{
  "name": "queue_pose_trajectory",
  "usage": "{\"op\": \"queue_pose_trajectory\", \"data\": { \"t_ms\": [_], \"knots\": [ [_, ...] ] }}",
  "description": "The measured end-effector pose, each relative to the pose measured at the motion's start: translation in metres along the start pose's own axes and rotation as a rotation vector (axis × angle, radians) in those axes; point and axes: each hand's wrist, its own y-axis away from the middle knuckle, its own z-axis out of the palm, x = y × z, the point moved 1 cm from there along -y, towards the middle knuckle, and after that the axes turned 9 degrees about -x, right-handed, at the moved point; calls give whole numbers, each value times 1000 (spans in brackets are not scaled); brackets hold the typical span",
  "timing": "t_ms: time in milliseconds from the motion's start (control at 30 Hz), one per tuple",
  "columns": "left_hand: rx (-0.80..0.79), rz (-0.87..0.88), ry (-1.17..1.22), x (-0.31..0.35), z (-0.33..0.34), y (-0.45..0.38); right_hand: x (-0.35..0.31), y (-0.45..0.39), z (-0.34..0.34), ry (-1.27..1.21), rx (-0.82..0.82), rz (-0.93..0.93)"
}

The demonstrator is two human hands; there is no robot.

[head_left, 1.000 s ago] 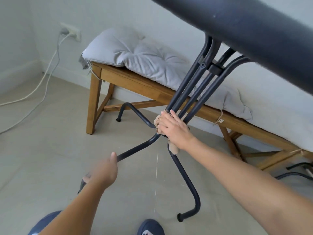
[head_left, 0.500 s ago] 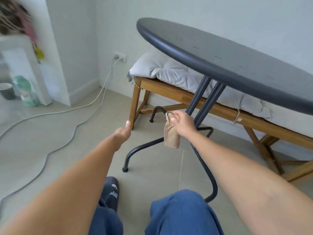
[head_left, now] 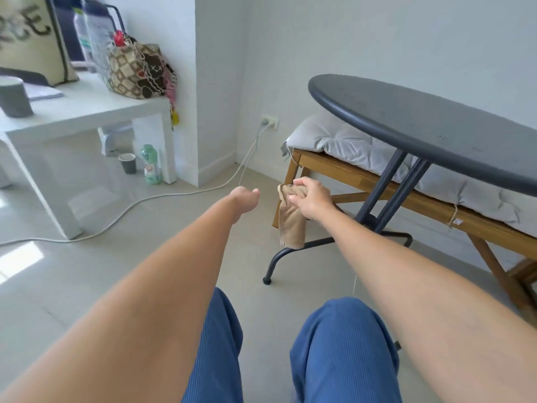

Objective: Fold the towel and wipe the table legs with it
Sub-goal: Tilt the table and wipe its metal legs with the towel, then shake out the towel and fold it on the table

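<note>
The right hand (head_left: 312, 200) has come away from the table legs (head_left: 386, 187) and now hangs in the middle of the frame, its grip clamped on the top of the folded towel (head_left: 292, 219). The tan cloth dangles straight down from the fingers, in front of the curved lower leg (head_left: 286, 254) but, as far as I can see, not touching it. A second ago that same hand was pressed low on the joint where the dark tubes meet, with the towel bunched under the palm; half a second ago it had already lifted clear.

The left hand (head_left: 245, 199) reaches forward just left of the towel, empty, fingers curled loosely together; it holds nothing. Earlier it was steadying one of the lower tubes, and it has let go too.

The view has risen as well: the round dark tabletop (head_left: 421, 126) sits at the right of the frame, seen from above its edge, with the blue trouser knees (head_left: 343, 344) at the bottom. The person looks to be straightening up from a crouch.

My reading is that this pass of wiping is over. The towel stays folded and in hand, so either another leg comes next or the job is being wrapped up; the frames do not settle which. The far legs, behind the two upright tubes, are mostly hidden by the right forearm.

At the upper left stands a white bench (head_left: 87, 117) with a patterned bag (head_left: 136, 71) on it.
</note>
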Motion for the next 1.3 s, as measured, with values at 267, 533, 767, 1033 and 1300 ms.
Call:
{"op": "queue_pose_trajectory", "data": {
  "t_ms": [267, 533, 767, 1033, 1300],
  "knots": [
    [-103, 18, 327, 5, -4, -84, -14, -87, 35, -195, -84, -25],
    [79, 9, 471, 17, -80, -212, -37, -246, 93, -663, -150, 177],
    [163, 14, 306, 56, -165, -212, -107, -289, 67, -853, -353, 374],
    [207, 72, 124, 193, -293, -120, -232, -293, -103, -742, -533, 184],
    [92, 225, -399, 384, -390, -18, -310, -258, -319, -487, -463, 54]
  ]
}}
